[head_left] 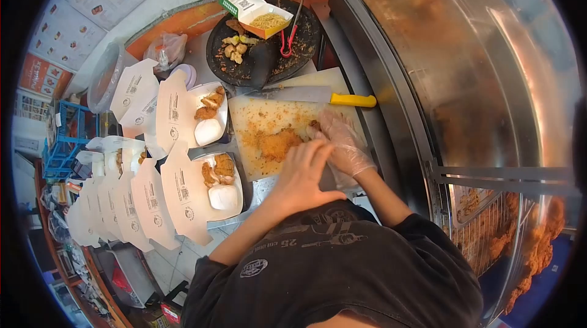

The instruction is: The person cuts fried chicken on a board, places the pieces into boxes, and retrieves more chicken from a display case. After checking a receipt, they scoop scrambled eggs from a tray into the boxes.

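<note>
My bare left hand [306, 175] is over the near edge of the cutting board, fingers apart and holding nothing. Just beyond it, my right hand [339, 141] wears a clear plastic glove and lies low on the board's right part; a small brown piece shows by its fingertips, and whether it is gripped is unclear. Orange crumbs [275, 143] are heaped on the white cutting board [251, 111]. A knife with a yellow handle [353, 100] lies across the board's far part. To the left, two open boxes hold fried chicken [218, 168] and white rice [224, 197].
Behind the board, a dark stone mortar [220, 62] holds a pestle [263, 62], red tongs [289, 44] and a noodle box [268, 21]. More open cartons [150, 206] line the left. A glass cabinet [416, 83] with fried chicken stands at the right.
</note>
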Demonstrator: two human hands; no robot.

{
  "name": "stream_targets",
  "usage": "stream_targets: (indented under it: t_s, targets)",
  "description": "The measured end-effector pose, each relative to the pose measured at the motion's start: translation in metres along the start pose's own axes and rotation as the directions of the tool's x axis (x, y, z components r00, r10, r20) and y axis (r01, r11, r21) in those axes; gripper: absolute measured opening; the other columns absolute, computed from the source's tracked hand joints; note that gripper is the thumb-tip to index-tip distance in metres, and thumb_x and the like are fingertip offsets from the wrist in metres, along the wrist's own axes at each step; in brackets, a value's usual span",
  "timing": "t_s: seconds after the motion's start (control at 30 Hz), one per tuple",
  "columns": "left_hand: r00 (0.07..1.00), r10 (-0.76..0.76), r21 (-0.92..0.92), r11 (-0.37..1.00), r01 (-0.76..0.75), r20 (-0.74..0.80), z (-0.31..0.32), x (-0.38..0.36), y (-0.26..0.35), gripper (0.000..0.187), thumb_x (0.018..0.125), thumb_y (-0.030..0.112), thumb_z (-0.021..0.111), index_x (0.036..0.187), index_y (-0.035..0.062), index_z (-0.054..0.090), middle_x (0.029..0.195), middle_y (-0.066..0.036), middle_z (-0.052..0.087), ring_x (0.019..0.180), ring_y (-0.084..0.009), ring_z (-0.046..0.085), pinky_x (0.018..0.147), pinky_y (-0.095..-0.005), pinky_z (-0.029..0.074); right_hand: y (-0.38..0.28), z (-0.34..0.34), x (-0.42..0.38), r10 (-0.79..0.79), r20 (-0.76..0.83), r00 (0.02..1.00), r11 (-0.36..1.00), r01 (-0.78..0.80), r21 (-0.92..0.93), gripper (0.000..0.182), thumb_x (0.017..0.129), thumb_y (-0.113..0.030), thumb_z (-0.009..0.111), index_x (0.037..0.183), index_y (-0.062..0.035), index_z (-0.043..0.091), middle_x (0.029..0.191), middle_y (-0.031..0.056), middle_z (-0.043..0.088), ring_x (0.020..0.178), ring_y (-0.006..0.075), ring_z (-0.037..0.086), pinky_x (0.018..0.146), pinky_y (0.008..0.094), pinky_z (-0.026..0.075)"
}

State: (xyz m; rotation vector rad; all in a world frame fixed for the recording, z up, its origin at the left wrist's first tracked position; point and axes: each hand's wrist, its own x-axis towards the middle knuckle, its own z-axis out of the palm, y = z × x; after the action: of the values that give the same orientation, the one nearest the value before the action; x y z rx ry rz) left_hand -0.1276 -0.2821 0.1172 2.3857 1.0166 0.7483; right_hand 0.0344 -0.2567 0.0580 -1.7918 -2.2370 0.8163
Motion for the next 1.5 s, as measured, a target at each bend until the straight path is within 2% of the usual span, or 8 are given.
stream_targets:
  t_s: [0.2, 0.37, 0.5, 0.63, 0.7, 0.87, 1.1, 1.5]
  targets:
    - [0.975, 0.114, -0.112, 0.984, -0.137, -0.189, 0.042, -0.011, -0.003, 0.035, 0.072, 0.008, 0.072, 0.104, 0.0003, 0.059, 0.094, -0.013, 0.059, 0.083, -0.0304, 0.061, 0.07, -0.0369, 0.05, -0.002, 0.009, 0.01, 0.183, -0.392, 0.902, 0.917, -0.013, 0.398, 0.073, 0.087, -0.039, 0.055, 0.14, 0.0041, 0.03, 0.145, 0.0274, 0.027, 0.138, 0.0384, 0.021, 0.114, 0.0473, 0.016]
    - [0.923, 0.272, -0.153, 0.935, -0.321, -0.273, 0.044, -0.004, 0.024, 0.022, 0.072, -0.001, 0.065, 0.094, -0.0002, 0.061, 0.084, -0.009, 0.058, 0.076, -0.0251, 0.061, 0.065, -0.0334, 0.05, -0.029, -0.002, 0.009, 0.159, -0.541, 0.826, 0.961, -0.256, -0.108, 0.071, 0.079, -0.036, 0.067, 0.132, 0.0045, 0.042, 0.133, 0.0301, 0.043, 0.125, 0.0398, 0.042, 0.105, 0.0422, 0.032]
    - [0.946, 0.321, -0.277, 0.913, -0.299, 0.038, 0.032, 0.005, 0.019, 0.021, 0.077, 0.004, 0.062, 0.098, -0.0001, 0.062, 0.089, -0.01, 0.061, 0.078, -0.0237, 0.063, 0.066, -0.033, 0.05, 0.041, 0.002, 0.05, 0.076, -0.634, 0.769, 0.987, 0.035, 0.16, 0.033, 0.076, -0.017, 0.066, 0.106, -0.004, 0.061, 0.11, 0.0172, 0.062, 0.102, 0.034, 0.058, 0.087, 0.0407, 0.047]
    - [0.952, 0.3, -0.202, 0.931, -0.304, -0.055, -0.017, 0.016, 0.006, 0.021, 0.083, 0.014, 0.061, 0.1, 0.0036, 0.065, 0.103, -0.013, 0.065, 0.082, -0.0203, 0.065, 0.066, -0.0308, 0.052, 0.095, -0.009, 0.08, -0.188, -0.316, 0.93, 0.967, 0.117, -0.228, 0.036, 0.077, -0.013, 0.061, 0.112, -0.0062, 0.059, 0.103, 0.0153, 0.061, 0.096, 0.0351, 0.057, 0.086, 0.0419, 0.047]
    - [0.939, -0.112, -0.12, 0.98, 0.158, 0.324, -0.082, 0.038, -0.009, 0.029, 0.084, 0.028, 0.062, 0.102, 0.0058, 0.067, 0.108, -0.017, 0.065, 0.096, -0.0265, 0.064, 0.085, -0.0354, 0.05, 0.089, -0.017, 0.085, -0.142, -0.136, 0.98, 0.957, 0.101, -0.273, 0.038, 0.077, -0.013, 0.06, 0.115, -0.0067, 0.057, 0.104, 0.0151, 0.061, 0.099, 0.0335, 0.057, 0.085, 0.041, 0.047]
    - [0.919, 0.022, 0.236, 0.964, -0.124, 0.393, -0.133, 0.059, -0.085, 0.048, 0.084, 0.042, 0.063, 0.111, 0.0022, 0.064, 0.136, -0.019, 0.047, 0.134, -0.0366, 0.033, 0.113, -0.0455, 0.02, 0.035, -0.054, 0.039, 0.047, -0.043, 0.998, 0.97, -0.056, -0.236, 0.02, 0.081, -0.014, 0.057, 0.097, -0.0045, 0.063, 0.085, 0.0188, 0.064, 0.082, 0.0355, 0.063, 0.076, 0.0439, 0.05]
    - [0.72, 0.607, -0.03, 0.771, -0.636, 0.336, -0.061, 0.071, -0.161, 0.059, 0.09, 0.047, 0.052, 0.129, 0.0032, 0.049, 0.143, -0.019, 0.036, 0.138, -0.0324, 0.025, 0.113, -0.0468, 0.019, -0.09, 0.062, -0.048, 0.122, -0.19, 0.974, 0.99, -0.133, -0.044, 0.018, 0.088, -0.012, 0.051, 0.1, 0.0017, 0.05, 0.066, 0.0215, 0.06, 0.06, 0.0378, 0.061, 0.054, 0.0443, 0.049]
    - [0.599, 0.747, -0.23, 0.661, -0.714, 0.289, -0.028, 0.072, -0.242, 0.046, 0.089, 0.041, 0.053, 0.118, 0.0053, 0.055, 0.132, -0.018, 0.045, 0.125, -0.0331, 0.04, 0.108, -0.0458, 0.025, -0.193, 0.105, -0.005, 0.454, -0.106, 0.885, 0.886, -0.435, 0.16, 0.014, 0.084, -0.003, 0.047, 0.098, -0.0025, 0.045, 0.069, 0.0265, 0.059, 0.068, 0.0454, 0.061, 0.059, 0.0511, 0.049]
